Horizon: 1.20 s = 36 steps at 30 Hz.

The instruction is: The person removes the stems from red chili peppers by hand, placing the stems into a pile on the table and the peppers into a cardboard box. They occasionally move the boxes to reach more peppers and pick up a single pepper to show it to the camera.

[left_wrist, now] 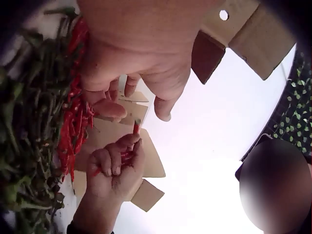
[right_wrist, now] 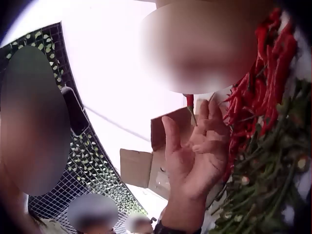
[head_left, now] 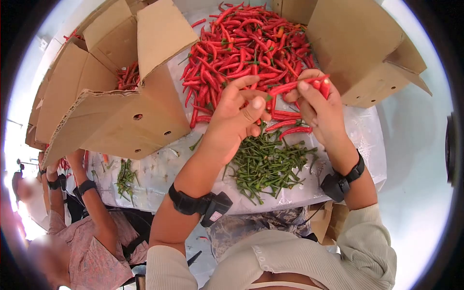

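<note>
My right hand (head_left: pixel 321 108) pinches a long red chilli pepper (head_left: pixel 285 88) near the middle of the view, its green stem end pointing at my left hand. More red chillies (head_left: pixel 325 87) are held in the same hand, their ends showing between the fingers. My left hand (head_left: pixel 232 116) hovers just left of that stem end, thumb and fingers apart with nothing between them. In the right wrist view the green stem (right_wrist: pixel 192 117) hangs between the left thumb and fingers. Below both hands lies a heap of green chilli stems (head_left: pixel 270 164). Behind them is a big pile of red chillies (head_left: pixel 241 48).
An open cardboard box (head_left: pixel 159 111) with chillies inside stands at the left, another cardboard box (head_left: pixel 362 53) at the back right. A smaller stem heap (head_left: pixel 126 179) lies to the left, near another person's arms (head_left: pixel 99 212). The table's covering (head_left: pixel 367 140) is pale.
</note>
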Tool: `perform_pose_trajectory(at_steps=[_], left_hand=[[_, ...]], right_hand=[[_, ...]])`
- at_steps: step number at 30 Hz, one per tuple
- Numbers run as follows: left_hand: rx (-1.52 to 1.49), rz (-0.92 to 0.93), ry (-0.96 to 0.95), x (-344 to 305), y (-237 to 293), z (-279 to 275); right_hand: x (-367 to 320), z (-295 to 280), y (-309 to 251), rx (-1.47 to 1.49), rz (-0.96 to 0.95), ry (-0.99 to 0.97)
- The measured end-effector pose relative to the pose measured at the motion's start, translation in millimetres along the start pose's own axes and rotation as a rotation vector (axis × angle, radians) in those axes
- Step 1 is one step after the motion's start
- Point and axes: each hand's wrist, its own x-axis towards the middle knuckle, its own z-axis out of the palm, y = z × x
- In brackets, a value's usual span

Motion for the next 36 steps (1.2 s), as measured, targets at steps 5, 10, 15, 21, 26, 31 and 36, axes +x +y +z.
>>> perform_pose_trajectory(at_steps=[5,10,15,21,26,31,36], left_hand=[[0.058,0.04,0.018,0,-3,-6],[0.382,0.234,0.212,-1,-3,1],[0.645,0.307,0.191,-1,-7,1],[0.818,0.358,0.075,-2,-12,0],[0.83,0.334,0.036,-1,-13,0],[0.894,0.361,-0.071,3,-10,-5],[0.798,0.293,-0.131,4,-6,-7]], right_hand=[[-7,9,8,-0.103,-0.1,-0.067],[-1,-13,-2,-0.217,-0.373,0.386],[0,-20,-5,-0.659,-0.487,0.061],[-12,-2,11,-0.94,-0.317,-0.355],[-13,1,9,-0.916,-0.363,-0.38],[-11,-2,6,-0.936,-0.386,-0.464],[-10,-5,9,-0.817,-0.35,-0.509]])
